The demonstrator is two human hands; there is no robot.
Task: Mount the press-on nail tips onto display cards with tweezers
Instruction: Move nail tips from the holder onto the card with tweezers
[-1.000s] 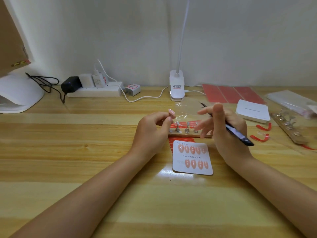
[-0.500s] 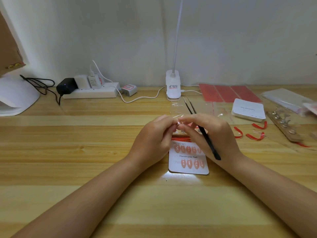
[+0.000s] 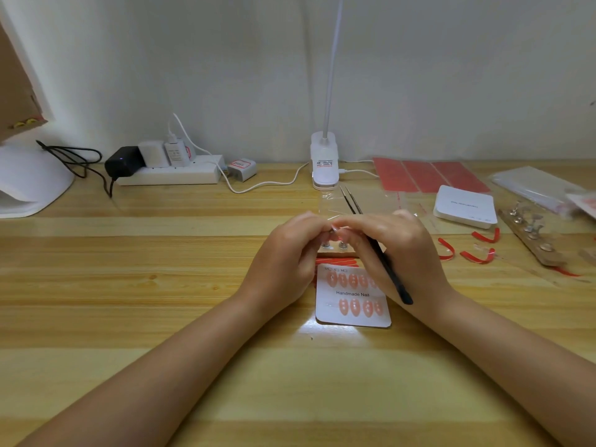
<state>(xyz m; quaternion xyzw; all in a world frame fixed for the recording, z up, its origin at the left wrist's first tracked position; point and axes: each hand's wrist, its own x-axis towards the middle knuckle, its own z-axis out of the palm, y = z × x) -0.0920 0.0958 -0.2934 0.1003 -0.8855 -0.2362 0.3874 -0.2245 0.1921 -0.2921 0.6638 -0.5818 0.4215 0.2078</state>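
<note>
Hands meet above display card (image 3: 353, 296): left hand (image 3: 290, 253) pinches nail tip (image 3: 335, 228); right hand (image 3: 400, 246) grips tweezers (image 3: 383, 262).

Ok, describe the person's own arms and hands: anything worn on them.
Both forearms are bare right up to the frame edge, with no sleeves in view. The left hand and right hand wear no gloves. No rings, watch or bracelet show at either wrist or on the fingers. The fingernails are mostly hidden.

Even, soft overhead light, medium brightness. Glare patch on the tabletop (image 3: 225, 366) just below the display card (image 3: 353, 301). Faint shadows under the forearms. Wide-angle bowing at the edges; right-edge clutter is soft, centre is sharp.
</note>
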